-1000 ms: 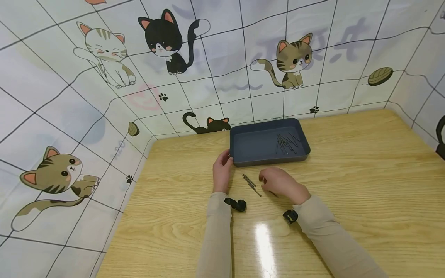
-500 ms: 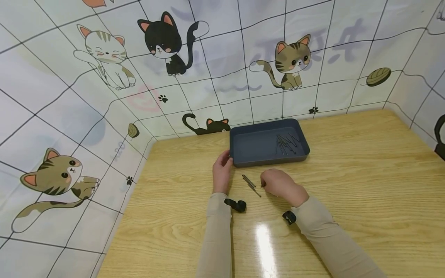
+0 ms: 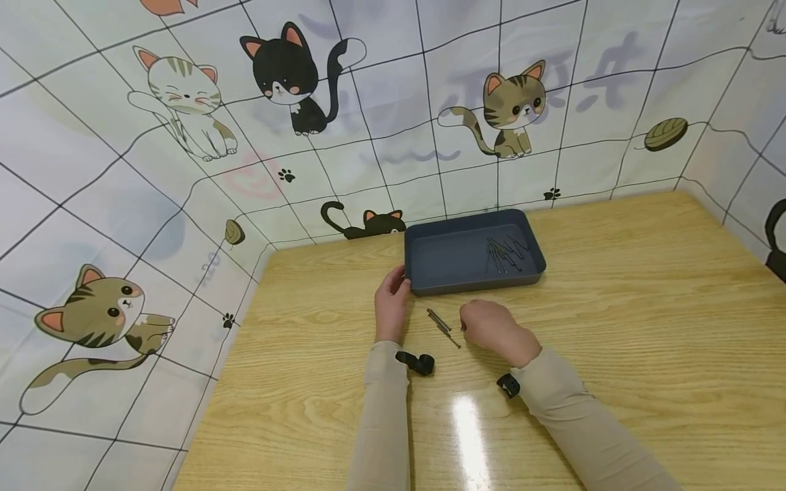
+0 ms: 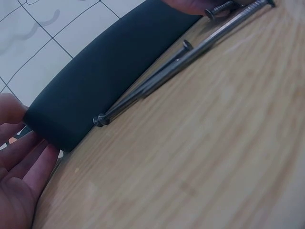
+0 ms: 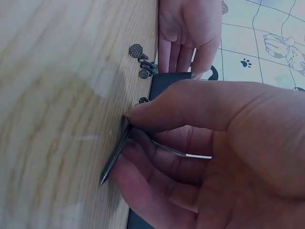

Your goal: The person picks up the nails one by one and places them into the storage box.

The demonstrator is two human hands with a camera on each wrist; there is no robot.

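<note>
My left hand [image 3: 391, 307] grips the near left corner of a dark blue tray [image 3: 473, 285], thumb and fingers either side of it. Several nails [image 3: 502, 254] lie in the tray's right half. On the table in front of the tray is a small group of loose nails [image 3: 439, 320], their heads and shanks plain in the left wrist view. To the right of these, my right hand [image 3: 494, 331] is low over the wood. In the right wrist view its thumb and fingertips pinch a nail [image 5: 113, 160], whose point sticks out toward the table; the head end is partly covered by the thumb.
The wooden table [image 3: 614, 307] meets a wall sheet [image 3: 399, 157] printed with cats and grid lines, right behind the tray. A black curved object [image 3: 776, 235] shows at the right edge. Each wrist wears a small black camera [image 3: 419, 363].
The fingers of my right hand have closed around the nail that lay beside them, and the hand has shifted very slightly. The left hand stays at the tray's corner.
</note>
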